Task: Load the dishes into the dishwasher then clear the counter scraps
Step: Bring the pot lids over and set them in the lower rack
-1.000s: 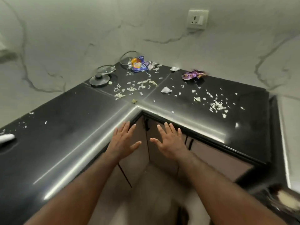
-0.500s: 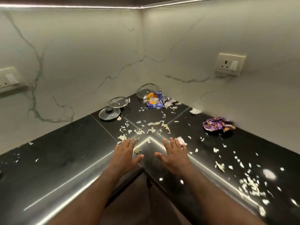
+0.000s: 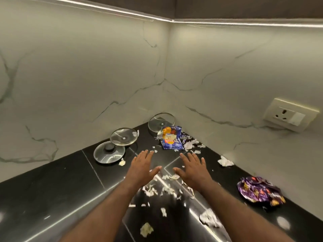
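Observation:
My left hand (image 3: 142, 167) and my right hand (image 3: 193, 169) are stretched out over the black corner counter (image 3: 57, 187), palms down, fingers straight, holding nothing. White scraps (image 3: 153, 189) lie scattered under and behind them. Just beyond the fingertips lies a torn blue and orange wrapper (image 3: 171, 138). A crumpled purple wrapper (image 3: 260, 191) sits to the right of my right arm. Three glass lids stand at the back: one with a black knob (image 3: 109, 152), one behind it (image 3: 124, 136), and one leaning in the corner (image 3: 160, 122).
White marble walls close the corner behind the counter. A wall socket (image 3: 291, 115) sits on the right wall. Crumpled white paper bits (image 3: 225, 161) lie near that wall, and larger lumps (image 3: 208, 218) lie close to the counter's front.
Both hands have moved forward from the counter's front edge to over the scraps near the corner. The view has come closer and tilted toward the back walls.

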